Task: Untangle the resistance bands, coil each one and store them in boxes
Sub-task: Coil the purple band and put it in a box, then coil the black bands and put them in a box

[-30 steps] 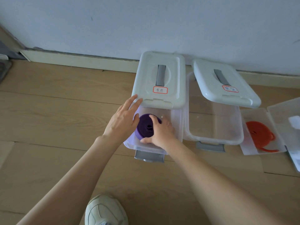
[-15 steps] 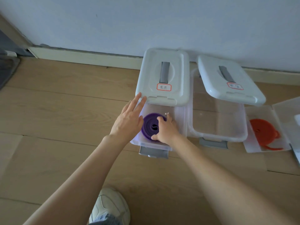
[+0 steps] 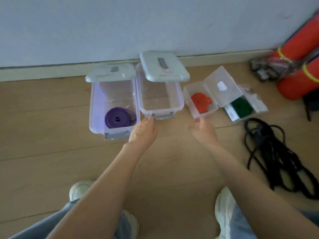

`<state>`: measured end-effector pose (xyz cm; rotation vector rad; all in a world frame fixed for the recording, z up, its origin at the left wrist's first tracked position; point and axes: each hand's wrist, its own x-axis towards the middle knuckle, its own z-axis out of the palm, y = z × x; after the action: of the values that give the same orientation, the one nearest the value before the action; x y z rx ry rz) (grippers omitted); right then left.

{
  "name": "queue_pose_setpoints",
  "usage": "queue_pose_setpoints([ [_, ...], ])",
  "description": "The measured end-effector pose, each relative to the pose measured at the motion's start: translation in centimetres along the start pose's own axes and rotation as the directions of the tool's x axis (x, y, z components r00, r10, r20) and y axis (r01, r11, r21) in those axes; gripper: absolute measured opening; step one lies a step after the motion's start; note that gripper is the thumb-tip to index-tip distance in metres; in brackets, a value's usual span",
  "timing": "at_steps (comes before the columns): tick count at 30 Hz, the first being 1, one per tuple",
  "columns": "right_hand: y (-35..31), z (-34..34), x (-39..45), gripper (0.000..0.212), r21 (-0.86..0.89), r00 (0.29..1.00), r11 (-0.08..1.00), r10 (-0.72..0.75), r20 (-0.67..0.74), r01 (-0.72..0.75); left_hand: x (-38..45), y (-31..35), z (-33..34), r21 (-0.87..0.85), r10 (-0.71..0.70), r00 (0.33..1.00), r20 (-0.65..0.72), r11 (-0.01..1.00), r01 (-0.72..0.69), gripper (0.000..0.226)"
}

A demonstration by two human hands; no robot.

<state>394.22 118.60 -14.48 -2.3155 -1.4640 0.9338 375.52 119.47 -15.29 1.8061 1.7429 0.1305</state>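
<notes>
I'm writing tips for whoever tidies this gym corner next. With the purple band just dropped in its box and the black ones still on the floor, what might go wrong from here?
1. The coiled purple band already trails a loose loop; unheld in the clear plastic box, it may unwind.
2. The grey lid only rests tilted on the box's back rim and might slip off.
3. The tangled black bands lie near the right shoe, a possible snag.

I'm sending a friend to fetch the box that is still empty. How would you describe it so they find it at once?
Along the wall's skirting board stand two large clear boxes side by side, each with a grey lid resting askew across its far end. Take the empty box on the right. Its left neighbour holds a coiled purple band, and the smaller cases further right hold an orange band and a green one.
</notes>
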Motion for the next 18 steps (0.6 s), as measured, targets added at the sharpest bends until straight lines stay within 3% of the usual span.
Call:
queue_pose_setpoints([
  [5,14.1,-4.8,0.2,0.040,-0.069,0.939,0.936,0.344,-0.021,-0.345,-1.2,9.3,7.9,-0.050,0.141,0.977,0.162,0.990,-0.134,0.045],
  [8,20.6,-6.6,1.7,0.066,-0.067,0.890,0.889,0.445,-0.101,-0.453,-1.0,12.4,11.9,-0.051,0.166,0.958,0.233,0.986,-0.158,0.043],
  [13,28.3,-9.0,7.7,0.115,-0.241,0.902,0.870,0.422,-0.089,-0.431,1.9,14.6,17.5,0.044,0.180,0.931,0.318,0.978,-0.205,0.043],
  [16,30.5,-8.7,10.1,0.121,-0.195,0.903,0.884,0.428,-0.029,-0.425,2.6,15.2,20.0,0.062,0.193,0.914,0.356,0.972,-0.229,0.042],
  [18,31.1,-8.1,10.6,0.111,-0.115,0.907,0.902,0.404,-0.121,-0.416,2.8,15.2,21.3,0.051,0.188,0.912,0.363,0.974,-0.221,0.042],
])
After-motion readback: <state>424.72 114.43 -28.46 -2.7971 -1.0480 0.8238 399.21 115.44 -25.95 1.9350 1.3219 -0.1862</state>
